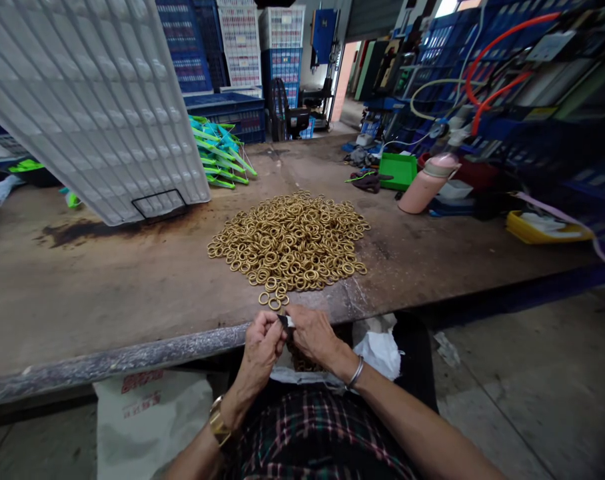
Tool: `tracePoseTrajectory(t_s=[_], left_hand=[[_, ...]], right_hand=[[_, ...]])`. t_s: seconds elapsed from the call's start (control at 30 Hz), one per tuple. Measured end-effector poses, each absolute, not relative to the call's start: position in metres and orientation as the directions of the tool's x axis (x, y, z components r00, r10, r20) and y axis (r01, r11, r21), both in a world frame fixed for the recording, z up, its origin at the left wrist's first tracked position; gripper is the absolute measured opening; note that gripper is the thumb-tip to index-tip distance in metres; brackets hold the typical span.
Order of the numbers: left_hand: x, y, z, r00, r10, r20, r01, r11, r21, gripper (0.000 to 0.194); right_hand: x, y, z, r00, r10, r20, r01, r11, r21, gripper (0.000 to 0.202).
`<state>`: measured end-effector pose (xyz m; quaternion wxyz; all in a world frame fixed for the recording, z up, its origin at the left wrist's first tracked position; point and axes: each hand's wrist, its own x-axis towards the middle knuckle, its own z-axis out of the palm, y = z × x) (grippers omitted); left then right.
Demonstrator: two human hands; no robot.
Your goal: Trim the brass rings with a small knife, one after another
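Observation:
A heap of gold-coloured metal rings lies on the brown worktable, a few of them spilling toward the front edge. Just at that edge my left hand and my right hand meet, both with fingers pinched together. A small black-and-white piece shows between the fingertips; whether it is held or wrapped on a finger I cannot tell. Anything else in the fingers is hidden. Below my hands, on the lap, an open white bag holds brownish rings, partly covered by the right hand.
A tall, ribbed, translucent plastic tray leans at the left on a wire stand. Behind it lie bright green strips. To the right are a green tray, a pink bottle and a yellow tray.

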<state>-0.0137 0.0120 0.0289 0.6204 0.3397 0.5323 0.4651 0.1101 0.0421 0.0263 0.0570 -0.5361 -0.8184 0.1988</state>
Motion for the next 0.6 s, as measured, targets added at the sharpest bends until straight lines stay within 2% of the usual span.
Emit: tracePoseTrajectory(t_s=[0.17,0.27,0.43,0.6], left_hand=[[-0.018,0.003,0.035,0.121,0.943,-0.31,-0.231,0.331,0.915,0.031],[-0.019,0.0,0.037,0.191,0.937,-0.293,-0.342,0.343,0.875,0.029],[-0.023,0.007,0.028,0.129,0.905,-0.406,-0.54,0.408,0.737,0.033],[-0.031,0.012,0.023,0.067,0.897,-0.436,-0.623,0.379,0.685,0.031]], right_hand=[[0.117,0.053,0.026,-0.332,0.93,-0.156,0.906,0.268,-0.329,0.025],[0.121,0.063,0.023,-0.271,0.954,-0.126,0.927,0.224,-0.303,0.024],[0.112,0.069,0.015,-0.261,0.965,-0.032,0.908,0.234,-0.348,0.017],[0.098,0.076,0.016,-0.165,0.986,0.004,0.915,0.155,-0.372,0.017]])
